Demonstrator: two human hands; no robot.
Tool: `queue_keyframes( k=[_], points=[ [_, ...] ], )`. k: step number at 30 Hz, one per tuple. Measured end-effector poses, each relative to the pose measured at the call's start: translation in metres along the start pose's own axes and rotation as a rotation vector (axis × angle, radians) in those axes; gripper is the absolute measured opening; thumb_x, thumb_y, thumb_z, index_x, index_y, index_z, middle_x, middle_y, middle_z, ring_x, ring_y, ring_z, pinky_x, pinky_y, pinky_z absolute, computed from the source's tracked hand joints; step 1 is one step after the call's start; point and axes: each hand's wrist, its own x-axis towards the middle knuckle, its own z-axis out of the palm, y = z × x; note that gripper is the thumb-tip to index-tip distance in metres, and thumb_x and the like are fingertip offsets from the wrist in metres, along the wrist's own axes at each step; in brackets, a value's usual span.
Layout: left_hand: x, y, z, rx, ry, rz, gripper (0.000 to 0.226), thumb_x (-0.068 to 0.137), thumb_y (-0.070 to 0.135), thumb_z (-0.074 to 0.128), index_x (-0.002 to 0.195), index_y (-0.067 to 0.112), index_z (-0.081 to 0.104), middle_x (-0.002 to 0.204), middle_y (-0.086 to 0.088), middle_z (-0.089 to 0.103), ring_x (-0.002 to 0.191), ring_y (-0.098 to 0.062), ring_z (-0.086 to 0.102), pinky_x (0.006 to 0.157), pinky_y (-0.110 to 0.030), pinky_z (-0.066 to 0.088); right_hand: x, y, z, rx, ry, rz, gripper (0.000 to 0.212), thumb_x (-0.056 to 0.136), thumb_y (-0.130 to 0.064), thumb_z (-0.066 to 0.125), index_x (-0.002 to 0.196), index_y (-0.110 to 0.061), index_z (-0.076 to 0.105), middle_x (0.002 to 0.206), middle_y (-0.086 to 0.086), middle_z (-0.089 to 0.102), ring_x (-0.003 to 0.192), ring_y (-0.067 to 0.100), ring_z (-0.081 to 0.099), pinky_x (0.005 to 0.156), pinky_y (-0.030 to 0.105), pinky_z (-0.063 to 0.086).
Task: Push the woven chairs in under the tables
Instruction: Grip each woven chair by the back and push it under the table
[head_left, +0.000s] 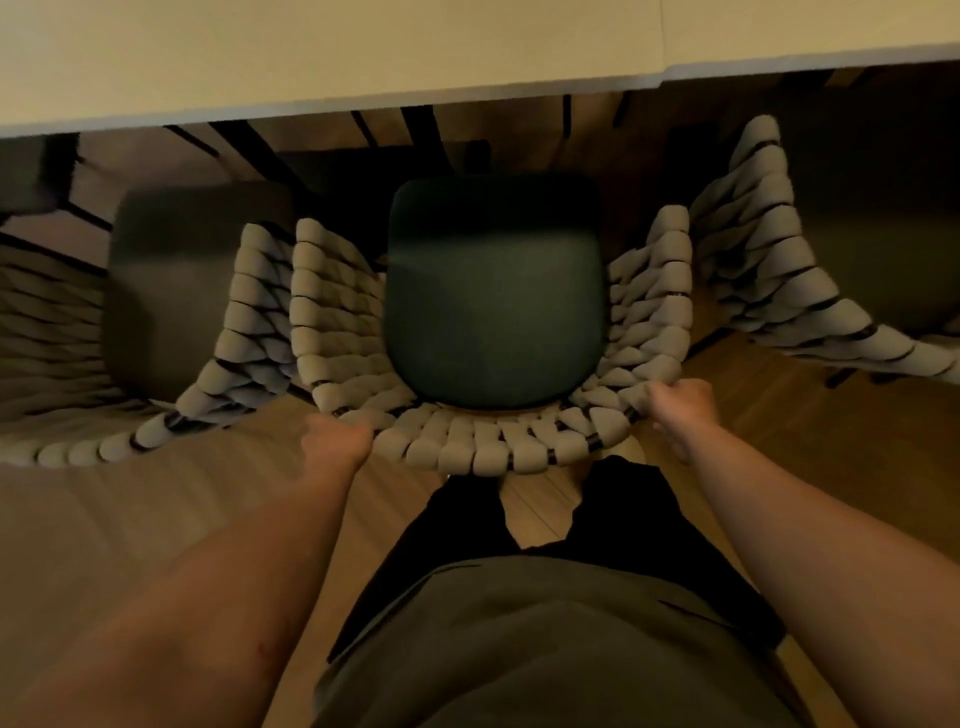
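Tables (311, 52), two abutting, woven chairs (769, 249), three, left grip (337, 441) and right grip (680, 408) clutching middle chair (467, 452) rim.

Loose olive-grey top (545, 649) — plain cloth, with a short dark crease near each side of it; past the top's hem, black trousers (623, 514), loose in the leg; either side of the top, forearms (234, 571) bare down to the left hand (337, 439) and the right hand (683, 405).

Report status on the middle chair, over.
Gripping middle chair back rim: left hand, right hand. Seat not yet under table. Tight flanks: left neighbour chair, right neighbour chair.
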Motion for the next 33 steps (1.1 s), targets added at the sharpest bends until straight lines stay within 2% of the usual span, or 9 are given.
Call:
queue_keyframes(
  k=[4, 6, 8, 13, 21, 23, 26, 30, 33],
  points=[
    [0.034, 0.007, -0.023, -0.107, 0.066, 0.034, 0.062, 0.093, 0.031, 0.064, 0.140, -0.001, 0.039, 0.126, -0.015, 0.052, 0.111, -0.034, 0.053, 0.087, -0.042, 0.048, -0.004, -0.004, 0.020, 0.038, 0.089, 0.024, 0.048, 0.098, -0.020, 0.059, 0.139, 0.001, 0.046, 0.118, 0.016, 0.053, 0.103, 0.030, 0.052, 0.081, 0.034, 0.042],
    [0.055, 0.010, -0.029, -0.163, 0.049, 0.059, 0.059, 0.092, 0.030, 0.066, 0.138, 0.003, 0.041, 0.119, -0.012, 0.051, 0.110, -0.031, 0.053, 0.089, -0.042, 0.049, 0.000, -0.009, 0.025, 0.054, 0.115, 0.058, 0.054, 0.100, -0.022, 0.059, 0.144, 0.003, 0.040, 0.130, 0.020, 0.053, 0.116, 0.036, 0.054, 0.086, 0.037, 0.045],
    [0.074, 0.013, -0.029, -0.206, 0.011, 0.049, 0.068, 0.090, 0.033, 0.070, 0.145, 0.009, 0.038, 0.131, -0.013, 0.053, 0.120, -0.036, 0.054, 0.097, -0.048, 0.051, 0.009, -0.013, 0.025, 0.076, 0.137, 0.086, 0.059, 0.100, -0.024, 0.061, 0.146, 0.003, 0.037, 0.141, 0.022, 0.050, 0.126, 0.039, 0.052, 0.096, 0.040, 0.047],
    [0.114, 0.012, -0.007, -0.520, -0.008, -0.050, 0.069, 0.084, 0.018, 0.080, 0.143, 0.013, 0.044, 0.130, -0.016, 0.060, 0.112, -0.036, 0.062, 0.093, -0.052, 0.056, 0.044, -0.021, 0.029, 0.267, 0.146, 0.143, 0.069, 0.092, -0.020, 0.072, 0.148, -0.003, 0.035, 0.136, 0.016, 0.051, 0.119, 0.036, 0.054, 0.089, 0.044, 0.050],
    [0.128, 0.005, 0.019, -0.763, 0.114, -0.025, 0.048, 0.087, 0.038, 0.078, 0.128, 0.020, 0.059, 0.113, -0.007, 0.065, 0.100, -0.027, 0.065, 0.090, -0.050, 0.056, 0.067, -0.024, 0.038, 0.445, 0.237, 0.075, 0.041, 0.087, -0.011, 0.074, 0.124, -0.012, 0.056, 0.116, 0.014, 0.063, 0.102, 0.034, 0.064, 0.093, 0.054, 0.055],
    [0.126, 0.000, 0.022, -0.776, 0.134, 0.007, 0.051, 0.084, 0.046, 0.078, 0.125, 0.020, 0.062, 0.114, -0.007, 0.068, 0.101, -0.027, 0.068, 0.090, -0.053, 0.057, 0.066, -0.021, 0.039, 0.458, 0.249, 0.049, 0.028, 0.088, -0.007, 0.071, 0.111, -0.017, 0.059, 0.112, 0.014, 0.064, 0.100, 0.034, 0.065, 0.093, 0.054, 0.055],
    [0.129, -0.006, 0.027, -0.821, 0.153, 0.044, 0.062, 0.068, 0.060, 0.081, 0.117, 0.026, 0.067, 0.110, -0.006, 0.072, 0.099, -0.027, 0.070, 0.090, -0.054, 0.058, 0.066, -0.020, 0.037, 0.478, 0.262, 0.012, 0.030, 0.089, -0.002, 0.068, 0.116, -0.015, 0.061, 0.105, 0.012, 0.063, 0.095, 0.032, 0.063, 0.091, 0.049, 0.055],
    [0.121, 0.003, 0.024, -0.818, 0.176, 0.046, 0.025, 0.081, 0.043, 0.080, 0.098, 0.030, 0.067, 0.102, -0.006, 0.072, 0.097, -0.027, 0.070, 0.092, -0.053, 0.057, 0.066, -0.022, 0.028, 0.506, 0.263, -0.009, 0.027, 0.090, 0.002, 0.066, 0.108, -0.018, 0.060, 0.094, 0.008, 0.063, 0.086, 0.027, 0.062, 0.088, 0.044, 0.054],
    [0.120, 0.013, 0.023, -0.846, 0.186, 0.080, 0.020, 0.086, 0.037, 0.078, 0.101, 0.028, 0.067, 0.106, -0.007, 0.071, 0.099, -0.027, 0.069, 0.093, -0.052, 0.056, 0.067, -0.028, 0.024, 0.515, 0.259, -0.026, 0.029, 0.091, 0.000, 0.066, 0.114, -0.016, 0.062, 0.104, 0.012, 0.064, 0.090, 0.029, 0.063, 0.089, 0.047, 0.054]
  ],
)
